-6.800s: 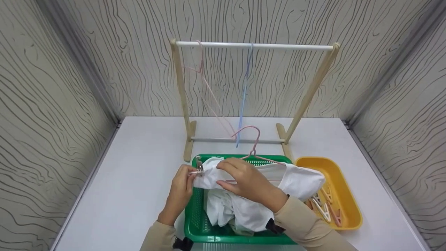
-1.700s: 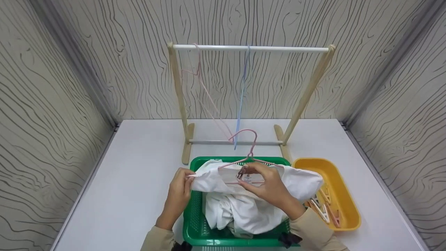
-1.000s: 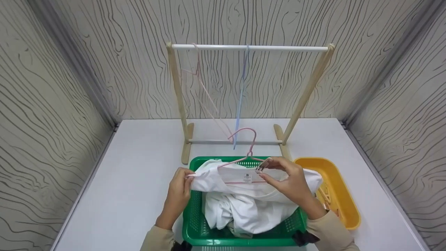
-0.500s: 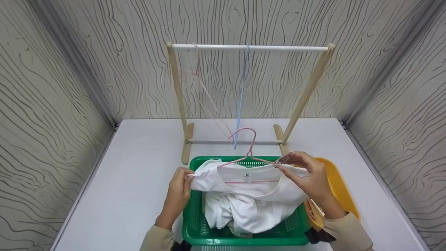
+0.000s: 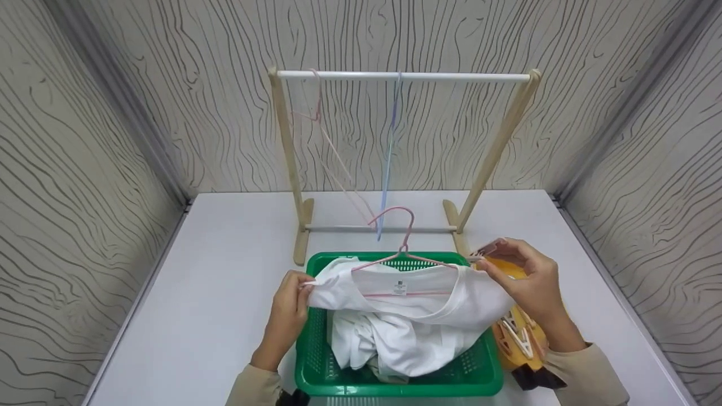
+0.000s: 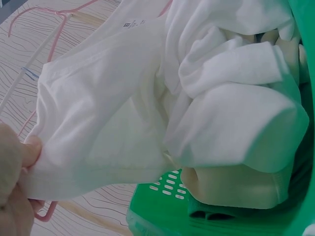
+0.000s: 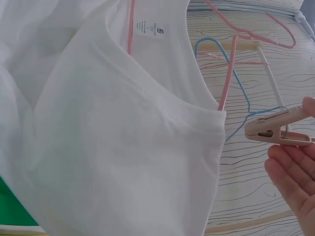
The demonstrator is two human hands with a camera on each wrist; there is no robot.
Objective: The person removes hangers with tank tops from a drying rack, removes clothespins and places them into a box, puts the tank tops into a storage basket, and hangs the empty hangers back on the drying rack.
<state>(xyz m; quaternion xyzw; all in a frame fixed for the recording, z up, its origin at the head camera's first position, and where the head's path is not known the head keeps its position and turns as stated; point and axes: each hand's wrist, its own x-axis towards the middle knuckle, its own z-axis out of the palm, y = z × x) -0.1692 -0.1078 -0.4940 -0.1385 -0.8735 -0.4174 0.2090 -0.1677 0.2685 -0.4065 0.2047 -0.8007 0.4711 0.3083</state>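
Note:
A white T-shirt (image 5: 482, 296) hangs on a pink hanger (image 5: 410, 228), whose hook stands up above the neckline. My left hand (image 5: 289, 310) pinches the shirt at its left shoulder end; in the left wrist view the pink hanger end (image 6: 45, 216) pokes out below those fingers. Between the thumb and fingers of my right hand (image 5: 538, 285) is a pale pink clothespin (image 7: 275, 127), just off the shirt's right shoulder. The right wrist view shows its nose end pointing at the shirt's edge, with nothing clipped in it.
Beneath the shirt stands a green basket (image 5: 395, 390) with more white cloth (image 5: 361, 344) inside. A yellow tray (image 5: 510, 361) of several clothespins (image 5: 522, 341) lies partly under my right arm. Behind, a rack (image 5: 462, 76) bears a pink hanger (image 5: 338, 155) and a blue hanger (image 5: 390, 141).
The clothespin was at the shirt's left shoulder; my right hand has carried it rightward across the neckline, past the right shoulder. My left hand still holds the left shoulder end.

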